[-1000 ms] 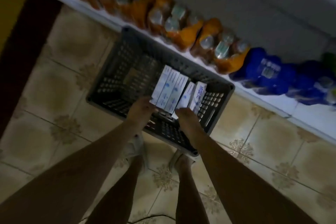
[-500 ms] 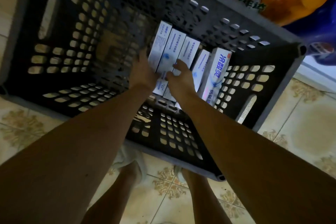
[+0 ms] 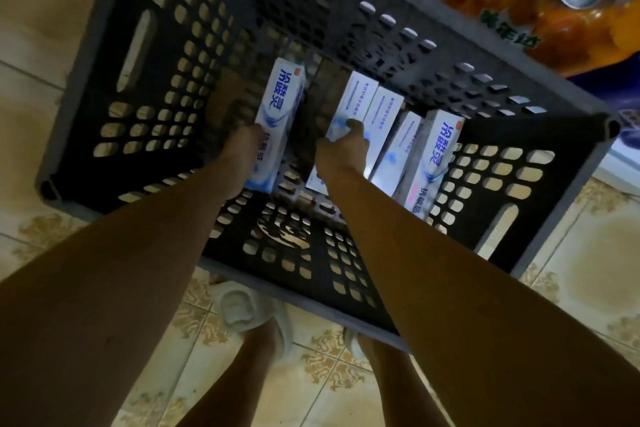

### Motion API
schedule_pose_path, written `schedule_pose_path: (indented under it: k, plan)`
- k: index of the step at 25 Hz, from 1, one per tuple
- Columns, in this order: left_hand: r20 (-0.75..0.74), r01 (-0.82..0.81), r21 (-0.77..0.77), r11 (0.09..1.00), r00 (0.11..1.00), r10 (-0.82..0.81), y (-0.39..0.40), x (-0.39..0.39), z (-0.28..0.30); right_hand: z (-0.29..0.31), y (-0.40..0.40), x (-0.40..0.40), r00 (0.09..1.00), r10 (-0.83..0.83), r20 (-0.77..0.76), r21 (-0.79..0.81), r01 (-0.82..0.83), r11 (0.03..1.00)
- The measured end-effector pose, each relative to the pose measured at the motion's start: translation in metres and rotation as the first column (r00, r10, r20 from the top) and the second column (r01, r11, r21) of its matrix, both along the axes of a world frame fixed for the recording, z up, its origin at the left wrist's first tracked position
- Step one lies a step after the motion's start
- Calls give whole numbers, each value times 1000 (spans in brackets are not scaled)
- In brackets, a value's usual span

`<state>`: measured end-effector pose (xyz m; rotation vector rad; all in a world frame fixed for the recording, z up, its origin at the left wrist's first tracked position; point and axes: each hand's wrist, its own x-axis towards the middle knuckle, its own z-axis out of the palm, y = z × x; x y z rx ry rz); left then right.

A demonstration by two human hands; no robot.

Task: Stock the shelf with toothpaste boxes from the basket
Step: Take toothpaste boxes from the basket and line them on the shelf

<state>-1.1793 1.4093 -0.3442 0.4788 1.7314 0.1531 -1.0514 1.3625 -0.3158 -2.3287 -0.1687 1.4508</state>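
- Tiled floor (image 3: 52, 45); basket (image 3: 398, 26) at 12 o'clock holds five boxes.
- Left hand (image 3: 240, 152) clamps one box (image 3: 280, 121).
- Right hand (image 3: 343, 149) grips another (image 3: 356, 97).
- I judge nothing shelved yet.

This looked like a small shop or its stockroom. A dark perforated plastic crate (image 3: 346, 21) sat on a patterned tile floor (image 3: 571, 274), holding several identical white-and-blue toothpaste boxes (image 3: 434, 156), goods in multiples rather than household odds and ends. Just beyond the crate lay shrink-wrapped packs of orange drink bottles (image 3: 540, 3), and at the far right edge something blue, too cropped to identify.
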Motion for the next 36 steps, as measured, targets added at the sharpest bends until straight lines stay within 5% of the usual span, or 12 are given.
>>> schedule_pose_path:
  k: [2, 7, 13, 15, 17, 20, 25, 31, 36]
  plan:
    - [-34, -58, 53, 997, 998, 60, 0, 9, 7, 0, 4, -8, 995, 52, 82, -11, -51, 999]
    - [-50, 155, 166, 974, 988, -149, -9, 8, 11, -7, 14, -15, 982, -26, 188, -41, 34, 999]
    - [-81, 264, 169, 950, 964, -254, -13, 2, 1, -27, 19, -15, 917, 324, 234, -146, -296, 944]
    - [-24, 257, 132, 957, 966, -256, -13, 1, 4, -28, 15, -13, 940, 241, 240, -60, -233, 971]
    - [96, 194, 87, 977, 975, -202, -10, -1, 12, -18, 7, -5, 999, 18, 28, 65, -20, 998]
    - [281, 136, 40, 990, 949, -142, -4, -3, 39, 11, -13, 19, 940, -5, -341, 120, 49, 992]
    - [460, 259, -12, 966, 859, -225, 5, -13, 112, 82, -23, 44, 819, 22, -574, 167, 90, 982]
    - [495, 246, -64, 967, 849, -183, 3, -12, 219, 187, -7, 49, 737, 86, -671, 230, 96, 968]
    - [552, 231, -20, 973, 814, -181, 8, -16, 343, 317, 7, 40, 857, 296, -421, 340, -153, 928]
